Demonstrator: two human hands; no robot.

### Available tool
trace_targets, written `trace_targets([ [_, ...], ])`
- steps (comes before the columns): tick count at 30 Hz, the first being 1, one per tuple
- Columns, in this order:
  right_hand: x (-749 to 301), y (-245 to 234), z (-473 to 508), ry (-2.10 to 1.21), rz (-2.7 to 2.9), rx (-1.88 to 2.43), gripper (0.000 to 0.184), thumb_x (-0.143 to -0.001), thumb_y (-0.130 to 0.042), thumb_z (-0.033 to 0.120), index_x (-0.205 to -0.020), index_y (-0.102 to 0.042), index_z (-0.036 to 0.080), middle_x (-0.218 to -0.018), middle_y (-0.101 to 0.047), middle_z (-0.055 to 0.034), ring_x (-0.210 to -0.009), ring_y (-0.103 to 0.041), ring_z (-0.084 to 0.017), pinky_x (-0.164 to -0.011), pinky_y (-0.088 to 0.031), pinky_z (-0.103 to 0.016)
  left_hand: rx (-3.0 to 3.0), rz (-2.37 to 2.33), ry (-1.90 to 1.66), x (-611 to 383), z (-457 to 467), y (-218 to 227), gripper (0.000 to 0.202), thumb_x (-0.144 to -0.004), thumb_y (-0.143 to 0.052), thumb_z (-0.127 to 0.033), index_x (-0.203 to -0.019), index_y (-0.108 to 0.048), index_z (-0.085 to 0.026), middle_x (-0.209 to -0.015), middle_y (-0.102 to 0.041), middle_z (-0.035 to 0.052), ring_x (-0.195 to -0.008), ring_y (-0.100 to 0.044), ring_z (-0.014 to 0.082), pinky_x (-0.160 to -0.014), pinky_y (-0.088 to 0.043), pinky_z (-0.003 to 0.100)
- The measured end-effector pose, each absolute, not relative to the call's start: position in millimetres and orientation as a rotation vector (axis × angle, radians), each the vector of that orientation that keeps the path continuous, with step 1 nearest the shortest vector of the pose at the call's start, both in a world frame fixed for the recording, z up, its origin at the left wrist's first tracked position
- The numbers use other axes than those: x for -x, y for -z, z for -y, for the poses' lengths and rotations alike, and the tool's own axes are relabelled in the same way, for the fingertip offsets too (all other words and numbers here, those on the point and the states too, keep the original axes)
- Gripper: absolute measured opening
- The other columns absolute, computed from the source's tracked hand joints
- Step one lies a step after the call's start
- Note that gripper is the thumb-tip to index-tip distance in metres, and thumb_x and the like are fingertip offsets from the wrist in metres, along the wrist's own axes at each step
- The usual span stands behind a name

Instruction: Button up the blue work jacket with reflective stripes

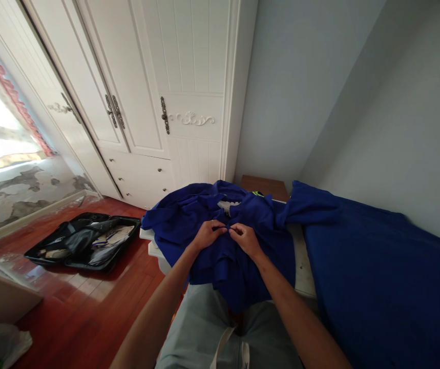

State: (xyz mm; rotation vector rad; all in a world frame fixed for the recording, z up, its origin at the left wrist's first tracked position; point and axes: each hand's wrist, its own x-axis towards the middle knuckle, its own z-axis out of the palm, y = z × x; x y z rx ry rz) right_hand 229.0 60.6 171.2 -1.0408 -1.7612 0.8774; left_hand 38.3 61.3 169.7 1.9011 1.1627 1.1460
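A blue long-sleeved jacket lies spread in front of me over a white surface, its lower edge hanging over my knees. My left hand pinches the cloth near the middle of its front, just below the collar opening. Close beside it, my right hand pinches the same front edge, the fingertips of both hands almost touching. Whatever small fastening may be between the fingers is too small to make out. A yellow-green mark shows near the shoulder. One sleeve stretches right onto the dark blue bedding.
Dark blue bedding fills the right side. A white wardrobe stands ahead, with a brown wooden top beside it. An open black suitcase with clothes lies on the red wood floor. A plastic bag is at lower left.
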Motion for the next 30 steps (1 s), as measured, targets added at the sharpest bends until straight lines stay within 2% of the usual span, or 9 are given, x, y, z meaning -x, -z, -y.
trace_targets([
  [5, -227.6, -171.8, -58.0, -0.810, 1.761, 1.056, 0.029, -0.081, -0.062, 0.044, -0.084, -0.071, 0.016, -0.070, -0.066, -0.0033, -0.064, -0.057, -0.016, -0.063, -0.043, -0.026, -1.936, -1.146, -1.134, -38.6, -64.9, -167.9, 0.020, -0.086, -0.063, -0.031, -0.094, -0.075, -0.017, -0.093, -0.072, 0.0044, -0.087, -0.065, 0.0165, -0.084, -0.048, 0.026],
  [10, -227.2, -172.6, -56.0, -0.659, 1.842, 1.107, 0.033, -0.084, -0.061, 0.047, -0.089, -0.074, 0.017, -0.063, -0.062, -0.0021, -0.058, -0.054, -0.015, -0.059, -0.038, -0.026, -1.929, -1.163, -1.132, -39.8, -64.7, -167.4, 0.020, -0.085, -0.064, -0.032, -0.093, -0.075, -0.017, -0.094, -0.072, 0.0044, -0.088, -0.065, 0.0165, -0.084, -0.048, 0.026],
  [15, -227.8, -173.6, -55.1, -0.557, 1.923, 1.103, 0.031, -0.088, -0.051, 0.038, -0.076, -0.071, 0.018, -0.059, -0.058, -0.0014, -0.054, -0.047, -0.014, -0.057, -0.033, -0.026, -1.923, -1.147, -1.099, -39.3, -63.9, -169.2, 0.027, -0.086, -0.063, -0.039, -0.094, -0.076, -0.017, -0.093, -0.072, 0.0043, -0.087, -0.065, 0.0163, -0.081, -0.048, 0.025],
  [20, -225.7, -171.6, -57.5, -0.571, 1.885, 1.119, 0.027, -0.084, -0.052, 0.034, -0.069, -0.068, 0.018, -0.054, -0.052, 0.0007, -0.052, -0.042, -0.012, -0.054, -0.030, -0.026, -1.841, -1.161, -1.115, -39.4, -61.3, -173.9, 0.030, -0.082, -0.067, -0.044, -0.090, -0.077, -0.017, -0.089, -0.072, 0.0043, -0.084, -0.065, 0.0170, -0.080, -0.048, 0.025],
  [27, -226.9, -171.1, -63.0, -0.652, 1.864, 1.087, 0.028, -0.081, -0.052, 0.035, -0.075, -0.072, 0.017, -0.059, -0.060, -0.0012, -0.057, -0.051, -0.015, -0.056, -0.038, -0.024, -1.731, -1.112, -1.124, -39.0, -59.2, -177.2, 0.030, -0.078, -0.071, -0.045, -0.082, -0.077, -0.015, -0.083, -0.071, 0.0046, -0.078, -0.064, 0.0161, -0.074, -0.048, 0.024],
  [30, -230.7, -175.4, -62.5, -0.790, 1.882, 1.031, 0.030, -0.082, -0.054, 0.039, -0.078, -0.073, 0.016, -0.061, -0.061, -0.0015, -0.056, -0.051, -0.015, -0.053, -0.039, -0.023, -1.713, -1.083, -1.099, -37.3, -60.0, -176.6, 0.034, -0.079, -0.069, -0.047, -0.082, -0.075, -0.014, -0.079, -0.069, 0.0044, -0.074, -0.062, 0.0148, -0.070, -0.047, 0.023],
])
